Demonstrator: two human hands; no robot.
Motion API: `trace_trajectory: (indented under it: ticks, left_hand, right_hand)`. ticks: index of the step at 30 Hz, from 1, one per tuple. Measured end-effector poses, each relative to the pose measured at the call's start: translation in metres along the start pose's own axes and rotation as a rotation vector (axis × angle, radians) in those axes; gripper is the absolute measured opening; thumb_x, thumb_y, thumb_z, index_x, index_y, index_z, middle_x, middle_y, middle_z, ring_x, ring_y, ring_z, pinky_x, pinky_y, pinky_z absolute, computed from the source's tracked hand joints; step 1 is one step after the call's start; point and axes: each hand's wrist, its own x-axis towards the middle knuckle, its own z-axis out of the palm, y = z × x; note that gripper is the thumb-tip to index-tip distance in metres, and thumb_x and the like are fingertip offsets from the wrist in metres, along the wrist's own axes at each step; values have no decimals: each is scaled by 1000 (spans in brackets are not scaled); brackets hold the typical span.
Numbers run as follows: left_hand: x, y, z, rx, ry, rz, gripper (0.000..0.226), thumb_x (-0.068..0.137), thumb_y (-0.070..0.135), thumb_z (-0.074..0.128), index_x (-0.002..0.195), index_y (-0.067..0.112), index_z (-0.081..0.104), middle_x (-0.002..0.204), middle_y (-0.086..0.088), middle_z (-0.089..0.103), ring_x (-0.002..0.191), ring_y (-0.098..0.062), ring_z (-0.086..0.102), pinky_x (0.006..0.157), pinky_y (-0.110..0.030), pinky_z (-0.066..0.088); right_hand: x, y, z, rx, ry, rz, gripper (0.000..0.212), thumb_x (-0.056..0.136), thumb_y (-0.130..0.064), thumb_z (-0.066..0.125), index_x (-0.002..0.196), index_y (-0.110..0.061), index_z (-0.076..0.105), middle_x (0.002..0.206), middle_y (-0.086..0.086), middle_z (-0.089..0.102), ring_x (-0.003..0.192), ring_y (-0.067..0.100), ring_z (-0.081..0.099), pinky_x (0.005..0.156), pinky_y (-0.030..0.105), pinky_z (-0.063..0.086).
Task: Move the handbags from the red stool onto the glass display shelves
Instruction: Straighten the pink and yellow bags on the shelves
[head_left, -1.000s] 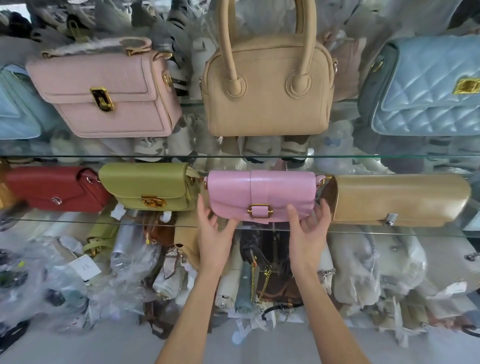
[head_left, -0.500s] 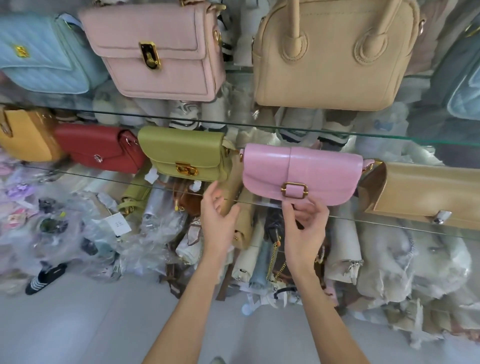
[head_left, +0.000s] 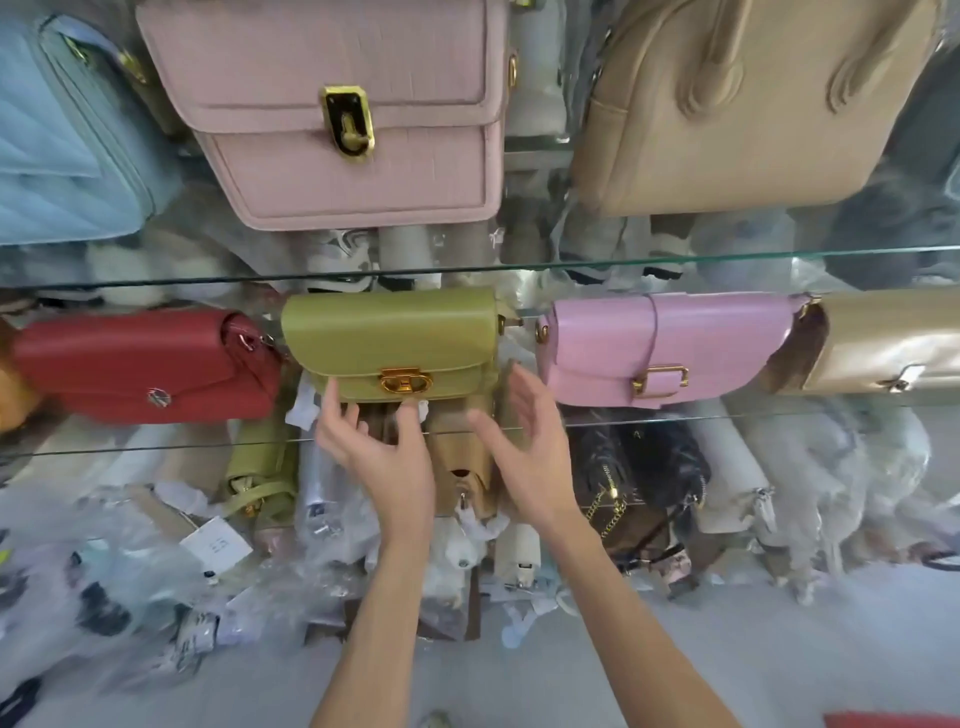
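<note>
An olive-green handbag (head_left: 389, 338) with a gold clasp stands on the lower glass shelf (head_left: 727, 415). My left hand (head_left: 374, 447) is open just below its left corner, fingertips near or touching the bag's bottom edge. My right hand (head_left: 524, 441) is open, palm turned left, beside the bag's lower right corner. A pink handbag (head_left: 665, 348) stands to the right on the same shelf, untouched. A red handbag (head_left: 140, 364) is to the left and a gold one (head_left: 883, 338) at the far right. A corner of the red stool (head_left: 888, 719) shows at the bottom right.
The upper glass shelf (head_left: 519, 267) carries a pale pink bag (head_left: 337, 114), a beige handled bag (head_left: 743, 104) and a light blue quilted bag (head_left: 62, 130). Beneath the shelves lie several plastic-wrapped bags and packaging (head_left: 156, 571) on the grey floor.
Both hands have left the pink handbag, which stays on the lower shelf, and moved left to the olive-green bag. The view has shifted left and closer.
</note>
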Motion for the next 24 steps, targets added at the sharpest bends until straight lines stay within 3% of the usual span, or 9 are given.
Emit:
trace_trajectory:
  ticks: [2, 6, 10, 13, 17, 21, 24]
  left_hand:
    - [21, -4, -16, -12, -6, -2, 78, 96, 16, 72, 158, 30, 28, 159, -1, 26, 144, -19, 42, 116, -27, 35]
    - [59, -15, -44, -39, -89, -53, 83, 97, 29, 74, 162, 35, 23, 165, -2, 32, 147, -16, 41, 123, -43, 36]
    - [82, -16, -54, -67, -279, -54, 86, 99, 31, 72, 165, 36, 18, 169, 0, 32, 153, -9, 33, 128, -40, 28]
    - [94, -22, -55, -18, -379, 15, 84, 101, 35, 69, 167, 34, 17, 169, 13, 32, 154, -4, 31, 129, -42, 26]
    - [97, -25, -55, 4, -414, 38, 86, 99, 42, 70, 166, 41, 16, 168, 14, 35, 153, -8, 35, 128, -46, 29]
    - [98, -24, -57, 34, -439, 38, 94, 90, 58, 73, 163, 48, 14, 168, 12, 35, 153, -12, 36, 127, -47, 30]
    - [98, -25, -59, 55, -439, 48, 96, 89, 60, 73, 163, 50, 12, 168, 12, 35, 153, -12, 36, 127, -47, 30]
  right_hand:
    - [2, -3, 19, 17, 52, 52, 83, 95, -40, 81, 164, -28, 36, 164, -12, 43, 149, 2, 42, 126, 33, 36]
    - [10, -7, 42, 71, 116, 99, 99, 89, -53, 81, 168, -27, 27, 169, -13, 38, 153, 2, 37, 129, 42, 33]
    - [23, -15, 50, 83, 135, 75, 110, 83, -65, 81, 169, -29, 23, 168, -13, 40, 152, 2, 40, 129, 45, 34]
    - [28, -15, 52, 99, 114, 50, 98, 91, -53, 80, 169, -31, 24, 165, -14, 44, 150, 3, 43, 128, 47, 35]
    - [28, -15, 53, 98, 101, 36, 82, 97, -58, 72, 166, -39, 31, 160, -18, 50, 148, 4, 46, 126, 48, 37]
    - [28, -16, 57, 129, 136, 73, 86, 91, -72, 71, 164, -44, 33, 162, -15, 49, 150, 9, 45, 125, 52, 38]
    - [27, -11, 60, 121, 157, 69, 86, 90, -69, 75, 162, -46, 34, 159, -13, 51, 150, 14, 46, 123, 53, 39]
